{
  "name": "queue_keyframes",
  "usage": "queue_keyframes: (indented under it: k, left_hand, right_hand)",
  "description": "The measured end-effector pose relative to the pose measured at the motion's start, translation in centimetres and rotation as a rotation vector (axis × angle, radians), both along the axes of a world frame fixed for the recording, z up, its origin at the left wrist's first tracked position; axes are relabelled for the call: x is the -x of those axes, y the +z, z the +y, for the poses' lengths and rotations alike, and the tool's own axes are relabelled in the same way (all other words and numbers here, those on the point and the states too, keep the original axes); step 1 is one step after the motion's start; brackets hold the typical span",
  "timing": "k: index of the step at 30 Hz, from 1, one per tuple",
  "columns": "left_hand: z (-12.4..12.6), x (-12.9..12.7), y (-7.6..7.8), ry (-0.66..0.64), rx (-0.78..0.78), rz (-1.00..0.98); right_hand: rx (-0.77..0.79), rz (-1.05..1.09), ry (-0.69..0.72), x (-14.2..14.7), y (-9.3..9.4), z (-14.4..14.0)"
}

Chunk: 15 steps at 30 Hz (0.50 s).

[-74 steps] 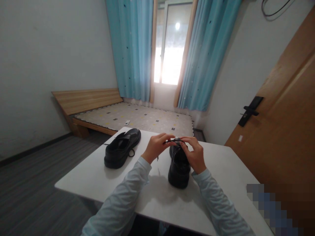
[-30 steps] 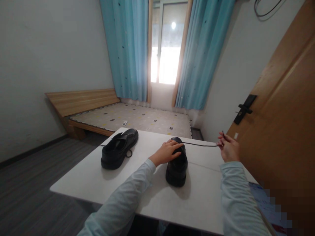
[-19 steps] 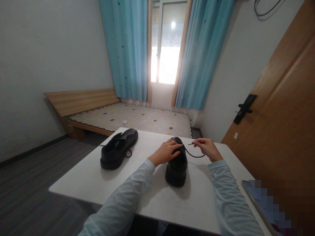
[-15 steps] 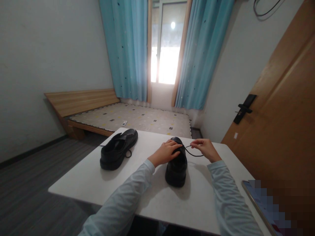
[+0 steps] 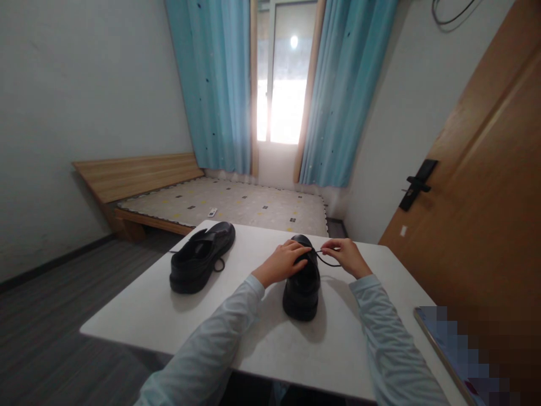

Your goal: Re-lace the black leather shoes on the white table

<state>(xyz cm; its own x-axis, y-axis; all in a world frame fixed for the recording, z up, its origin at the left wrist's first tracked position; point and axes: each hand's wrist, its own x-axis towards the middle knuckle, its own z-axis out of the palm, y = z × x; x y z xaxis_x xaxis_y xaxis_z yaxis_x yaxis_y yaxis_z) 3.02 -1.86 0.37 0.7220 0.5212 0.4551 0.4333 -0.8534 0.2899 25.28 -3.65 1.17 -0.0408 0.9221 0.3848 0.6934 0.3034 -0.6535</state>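
A black lace-up shoe (image 5: 301,299) stands on the white table, its heel toward me. My left hand (image 5: 284,261) lies over its upper from the left, fingers closed on the shoe around the lacing area. To the right of the shoe, my right hand (image 5: 344,255) pinches a black shoelace (image 5: 329,263) between thumb and fingers. The lace runs from the shoe and sags in a loop below the fingertips. The second black shoe (image 5: 192,269) sits apart on the left, with a loop of its lace on the table. My left fingers hide the eyelets.
The white table (image 5: 139,316) carries both shoes. A flat device (image 5: 439,344), partly pixelated, lies at the table's right edge. Beyond stands a bed (image 5: 236,200) with a small white remote (image 5: 212,212) on it. A wooden door (image 5: 473,186) is at the right.
My right hand has moved a little left, closer to the shoe, with the lace still pinched. My left hand keeps its place on the shoe. The view has shifted slightly.
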Motion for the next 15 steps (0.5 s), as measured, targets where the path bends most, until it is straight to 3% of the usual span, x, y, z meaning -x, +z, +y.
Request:
queue_keyframes:
  k: [15]
  left_hand:
    - [-0.02,0.12,0.02,-0.014,0.001,-0.027]
  right_hand:
    - [-0.019,-0.019,0.017,-0.16,0.38,-0.29]
